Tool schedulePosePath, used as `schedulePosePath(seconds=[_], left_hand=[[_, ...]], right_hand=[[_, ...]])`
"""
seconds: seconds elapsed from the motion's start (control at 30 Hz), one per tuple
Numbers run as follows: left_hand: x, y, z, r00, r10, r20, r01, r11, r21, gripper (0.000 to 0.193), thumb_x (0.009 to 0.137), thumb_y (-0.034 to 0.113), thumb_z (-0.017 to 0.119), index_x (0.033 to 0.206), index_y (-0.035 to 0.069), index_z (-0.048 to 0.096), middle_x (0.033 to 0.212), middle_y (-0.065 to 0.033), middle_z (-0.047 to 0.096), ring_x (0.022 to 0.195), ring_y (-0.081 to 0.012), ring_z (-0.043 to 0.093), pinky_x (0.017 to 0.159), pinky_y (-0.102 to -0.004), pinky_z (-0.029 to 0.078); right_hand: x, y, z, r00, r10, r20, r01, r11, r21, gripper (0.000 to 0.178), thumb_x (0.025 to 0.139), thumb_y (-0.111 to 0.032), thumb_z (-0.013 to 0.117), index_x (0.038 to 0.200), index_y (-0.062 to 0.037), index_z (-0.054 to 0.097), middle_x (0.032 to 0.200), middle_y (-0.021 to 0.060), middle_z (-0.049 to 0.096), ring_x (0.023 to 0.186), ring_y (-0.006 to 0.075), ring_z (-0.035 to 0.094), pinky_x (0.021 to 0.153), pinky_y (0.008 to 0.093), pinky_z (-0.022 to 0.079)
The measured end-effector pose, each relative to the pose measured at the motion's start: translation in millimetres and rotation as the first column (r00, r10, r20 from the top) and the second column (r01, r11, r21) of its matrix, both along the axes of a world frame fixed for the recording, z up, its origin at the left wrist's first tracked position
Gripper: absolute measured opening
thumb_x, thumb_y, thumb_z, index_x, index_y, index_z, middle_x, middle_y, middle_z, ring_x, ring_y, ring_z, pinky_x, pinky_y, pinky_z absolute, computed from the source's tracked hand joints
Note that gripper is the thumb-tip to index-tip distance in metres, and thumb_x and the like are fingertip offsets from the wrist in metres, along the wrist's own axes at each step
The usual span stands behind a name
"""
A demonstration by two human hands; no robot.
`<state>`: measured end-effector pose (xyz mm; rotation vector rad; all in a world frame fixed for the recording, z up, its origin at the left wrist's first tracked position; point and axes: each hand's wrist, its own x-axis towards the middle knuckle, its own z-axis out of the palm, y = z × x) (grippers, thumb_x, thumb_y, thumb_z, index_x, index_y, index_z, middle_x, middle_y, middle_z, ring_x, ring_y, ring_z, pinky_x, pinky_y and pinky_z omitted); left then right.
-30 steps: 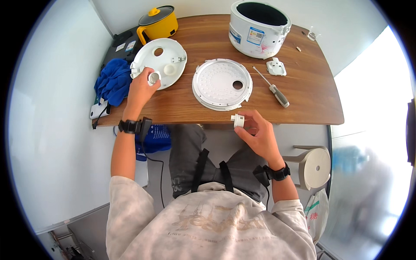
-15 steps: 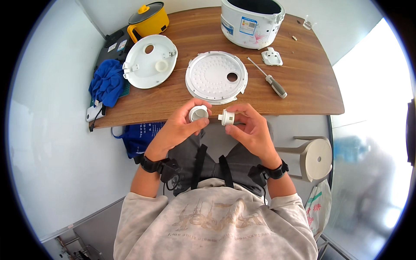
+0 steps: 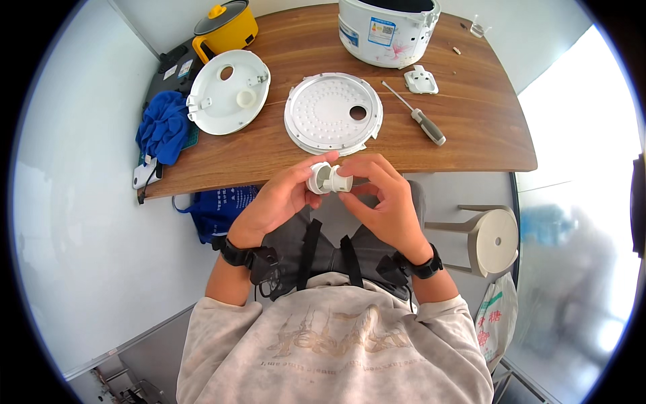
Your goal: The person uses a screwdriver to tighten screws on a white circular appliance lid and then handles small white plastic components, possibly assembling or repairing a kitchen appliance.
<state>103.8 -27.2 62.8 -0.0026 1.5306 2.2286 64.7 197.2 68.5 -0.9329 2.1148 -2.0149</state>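
Note:
My left hand (image 3: 282,199) is closed round a white plastic cup (image 3: 316,179), its hollow mouth turned to the right. Between thumb and fingers, my right hand (image 3: 385,203) pinches a smaller white cylindrical cap (image 3: 342,180) with a projecting tab. The two parts meet over my lap, the cap's tab end at the cup's mouth; whether it is seated inside cannot be made out. Just beyond, on the wooden table (image 3: 306,50), lies a round white cover plate (image 3: 330,114) with one hole and a dimpled surface.
A white lid shell (image 3: 217,111) lies left, near a blue cloth (image 3: 163,128) and yellow pot (image 3: 235,34). A rice cooker body (image 3: 377,50) stands at the back. To the right are a screwdriver (image 3: 428,126), a white bracket (image 3: 420,82) and, below, a stool (image 3: 481,242).
My hands have come together: the cap in my right hand moved left to the cup, and the cup turned its mouth toward it. The view has shifted slightly.

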Motion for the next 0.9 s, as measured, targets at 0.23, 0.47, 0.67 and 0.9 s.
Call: schedulePosePath(seconds=[0.23, 0.47, 0.67, 0.9], left_hand=[[4.5, 8.9, 10.2, 1.000, 0.008, -0.018, -0.009, 0.998, -0.063, 0.054, 0.113, 0.039, 0.042, 0.158, 0.009, 0.042, 0.133, 0.0001, 0.059, 0.107, -0.0086, 0.055, 0.085, -0.0269, 0.046], [5.9, 8.4, 12.3, 1.000, 0.006, -0.006, -0.007, 0.995, -0.098, 0.046, 0.114, 0.040, 0.045, 0.147, 0.009, 0.050, 0.126, -0.0023, 0.058, 0.099, -0.0092, 0.056, 0.084, -0.0266, 0.050], [5.8, 9.3, 15.8, 1.000, -0.020, -0.013, 0.018, 0.993, -0.115, 0.047, 0.112, 0.042, 0.048, 0.143, 0.008, 0.053, 0.117, -0.0020, 0.060, 0.095, -0.0093, 0.056, 0.084, -0.0262, 0.051], [7.6, 10.5, 18.9, 0.999, -0.027, -0.035, 0.022, 0.988, -0.150, 0.047, 0.111, 0.043, 0.052, 0.142, 0.008, 0.055, 0.116, -0.0017, 0.061, 0.098, -0.0085, 0.057, 0.085, -0.0260, 0.052]], right_hand=[[2.3, -2.0, -0.4, 0.986, -0.047, -0.160, 0.062, 0.994, 0.089, 0.039, 0.082, 0.005, 0.074, 0.118, -0.0079, 0.070, 0.118, 0.0083, 0.067, 0.088, 0.0236, 0.073, 0.075, 0.0330, 0.060], [3.5, 4.5, 3.9, 0.986, -0.031, -0.161, 0.055, 0.988, 0.145, 0.039, 0.082, 0.003, 0.076, 0.119, -0.0086, 0.070, 0.114, 0.0077, 0.068, 0.089, 0.0232, 0.073, 0.077, 0.0332, 0.060], [2.1, 9.7, 6.5, 0.987, -0.009, -0.160, 0.035, 0.986, 0.163, 0.040, 0.083, 0.002, 0.076, 0.121, -0.0093, 0.070, 0.112, 0.0076, 0.068, 0.091, 0.0229, 0.072, 0.078, 0.0328, 0.060], [3.1, 13.2, 9.8, 0.988, 0.006, -0.155, 0.021, 0.984, 0.175, 0.041, 0.082, 0.002, 0.077, 0.121, -0.0096, 0.071, 0.112, 0.0077, 0.068, 0.091, 0.0230, 0.072, 0.079, 0.0333, 0.061]])
